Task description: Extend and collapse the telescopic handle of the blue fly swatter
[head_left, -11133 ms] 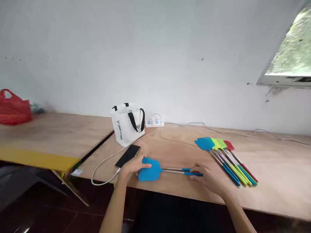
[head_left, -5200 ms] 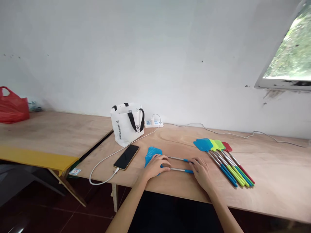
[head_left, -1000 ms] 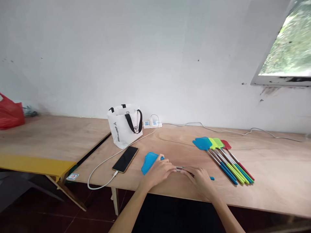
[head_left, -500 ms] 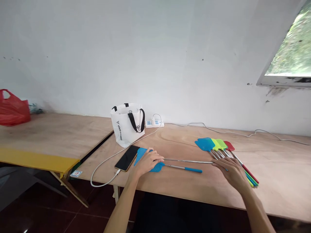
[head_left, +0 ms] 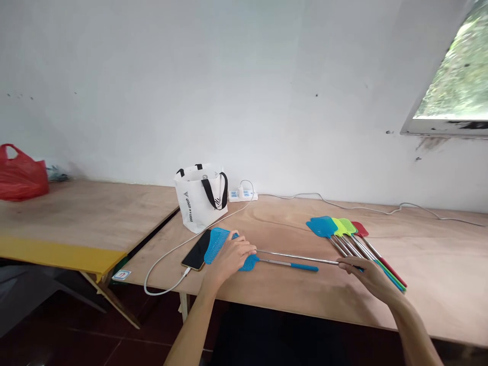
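A blue fly swatter with a long metal rod is held between both hands just over the table. My left hand is closed around the neck by its mesh head. Toward the other end, my right hand has its fingers closed on the rod near the handle, which it mostly hides. Partly under my left hand lies a second blue fly swatter, its handle pointing right. Beyond my right hand is a fanned row of blue, yellow-green and red fly swatters, handles toward me.
A black phone on a white charging cable lies left of my left hand. Behind stand a white bag and a power strip by the wall. Another table with a red plastic bag is at left.
My right hand has gone from lying flat over the rod to curled fingers gripping it, slightly lower. The held swatter's head has shifted a little left, and its rod slopes more downward to the right.
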The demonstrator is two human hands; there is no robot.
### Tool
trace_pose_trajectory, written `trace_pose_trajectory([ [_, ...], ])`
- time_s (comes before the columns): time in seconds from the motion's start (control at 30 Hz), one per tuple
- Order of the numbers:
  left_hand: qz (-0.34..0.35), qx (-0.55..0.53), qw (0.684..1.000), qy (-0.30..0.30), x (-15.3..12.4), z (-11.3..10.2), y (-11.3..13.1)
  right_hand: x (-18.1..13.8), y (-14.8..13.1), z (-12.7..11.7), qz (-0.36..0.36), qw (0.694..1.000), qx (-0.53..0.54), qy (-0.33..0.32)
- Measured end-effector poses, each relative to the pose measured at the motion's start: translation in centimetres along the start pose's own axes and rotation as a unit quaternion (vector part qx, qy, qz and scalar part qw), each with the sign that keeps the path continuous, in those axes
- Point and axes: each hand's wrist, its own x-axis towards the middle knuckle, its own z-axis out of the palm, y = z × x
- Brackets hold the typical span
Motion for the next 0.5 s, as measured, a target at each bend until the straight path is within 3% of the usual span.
trace_pose_trajectory([
  [0.07, 0.031, 0.002, 1.0, -0.003, 0.5, 0.7, 1.0, 0.4, -2.9, 1.9, -0.007, 0.999, 0.029, -0.034],
  [0.13, 0.097, 0.07, 0.992, -0.039, 1.1, 2.2, 2.4, 0.8, -6.1, 4.6, -0.096, 0.991, 0.038, -0.08],
  [0.2, 0.099, 0.065, 0.991, -0.065, 1.7, 3.7, 3.4, 1.2, -8.9, 7.1, -0.125, 0.992, 0.004, -0.016],
  [0.27, 0.073, 0.004, 0.995, -0.061, 1.9, 4.8, 3.7, 1.4, -10.8, 8.6, -0.112, 0.994, -0.013, -0.014],
  [0.37, 0.051, -0.037, 0.996, -0.058, 1.7, 5.0, 3.2, 1.4, -11.8, 8.8, -0.133, 0.988, -0.076, 0.016],
  [0.43, 0.033, -0.063, 0.994, -0.082, 1.5, 4.5, 3.0, 1.2, -11.9, 8.1, -0.122, 0.987, -0.102, -0.012],
  [0.5, -0.018, -0.077, 0.986, -0.144, 1.3, 3.6, 3.0, 0.9, -11.7, 7.4, -0.096, 0.989, -0.089, -0.067],
])
